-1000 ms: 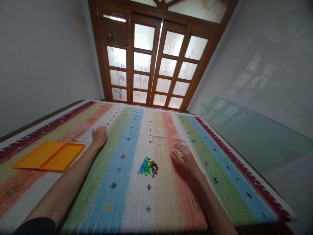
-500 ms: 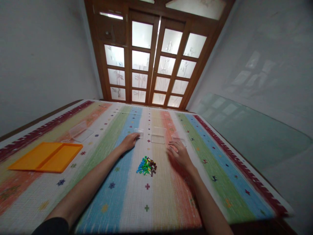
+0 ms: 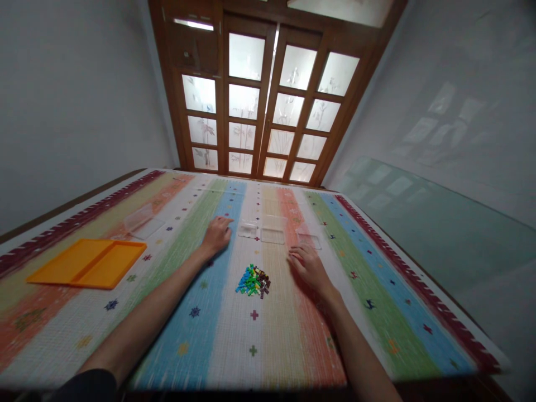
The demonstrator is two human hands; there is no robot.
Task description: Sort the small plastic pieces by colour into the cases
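A small heap of toy bricks (image 3: 253,280), blue, green, yellow and dark brown, lies on the striped tablecloth between my forearms. Beyond it stand three clear plastic boxes with raised lids: a left box (image 3: 248,230), a middle box (image 3: 272,235) and a right box (image 3: 309,240). My left hand (image 3: 217,234) is just left of the left box, fingers apart and holding nothing. Close in front of the right box, my right hand (image 3: 307,263) hovers low over the cloth with its fingers loosely spread and no object in them.
An orange two-part tray (image 3: 94,262) lies at the left, with another clear box (image 3: 144,223) behind it. The striped tablecloth (image 3: 234,357) covers the table. Wooden doors with glass panes (image 3: 247,100) stand beyond, and a glass panel (image 3: 435,223) is at the right.
My left hand has let go of the left clear box and moved left, away from it. My right hand has shifted slightly nearer to me. The view has tilted a little.
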